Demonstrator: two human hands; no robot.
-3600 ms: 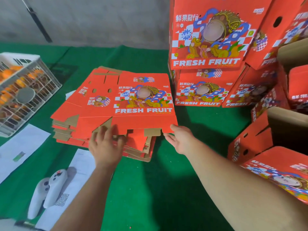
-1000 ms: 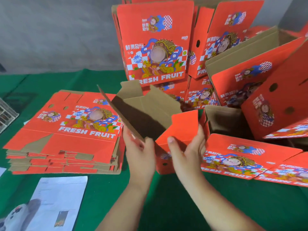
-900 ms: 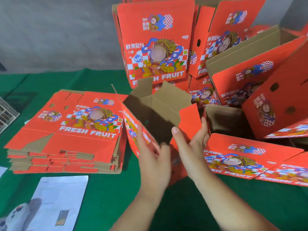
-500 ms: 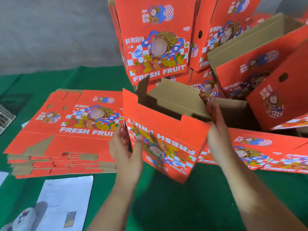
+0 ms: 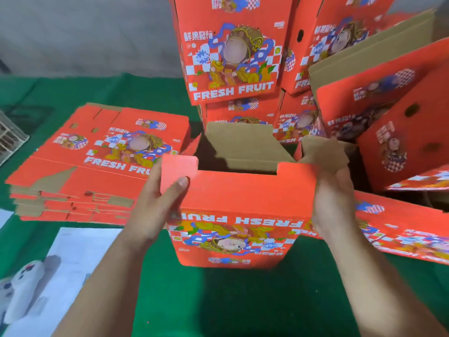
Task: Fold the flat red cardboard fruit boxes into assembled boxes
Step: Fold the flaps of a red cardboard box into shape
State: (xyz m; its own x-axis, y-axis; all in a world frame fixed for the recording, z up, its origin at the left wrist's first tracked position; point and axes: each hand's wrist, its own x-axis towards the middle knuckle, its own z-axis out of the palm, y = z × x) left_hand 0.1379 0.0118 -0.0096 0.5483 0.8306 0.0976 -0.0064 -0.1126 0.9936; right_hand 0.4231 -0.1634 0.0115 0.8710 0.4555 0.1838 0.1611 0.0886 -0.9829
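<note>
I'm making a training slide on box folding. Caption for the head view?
Both hands, left hand and right hand, hold an upside-down half-folded box, flaps open, beside the flat stack.

the box at the centre is corrugated cardboard: outside a smooth red printed coat with a faint sheen, inside raw brown board, matt and fibrous. the stack of flat boxes at nine o'clock shows the same red print on top and brown cut edges. the assembled boxes at twelve o'clock have the same slightly glossy print. the table cover is green cloth, matt and felt-like. at seven o'clock, a white paper sheet, smooth, and a white controller, seemingly plastic, blurred.
</note>
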